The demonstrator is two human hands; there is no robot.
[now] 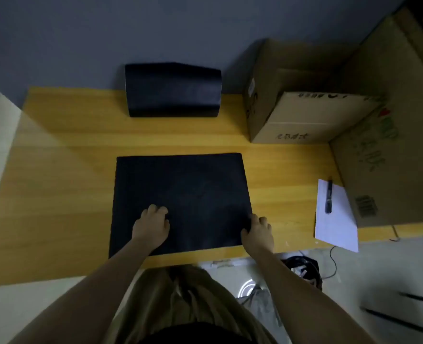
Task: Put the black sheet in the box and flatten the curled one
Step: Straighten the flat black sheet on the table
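A flat black sheet (180, 192) lies in the middle of the yellow wooden table (63, 150). My left hand (152, 225) rests on its near part with fingers curled, knuckles pressing down. My right hand (257, 232) grips the sheet's near right corner at its edge. A second black sheet, curled (173, 90), stands at the table's far edge against the wall. An open cardboard box (302, 105) stands at the far right, one flap folded down across its opening.
A large cardboard panel (391, 145) stands along the right side. A white paper (334, 214) with a black pen (329, 194) on it lies at the right, overhanging the near edge. Cables (304, 266) lie on the floor below.
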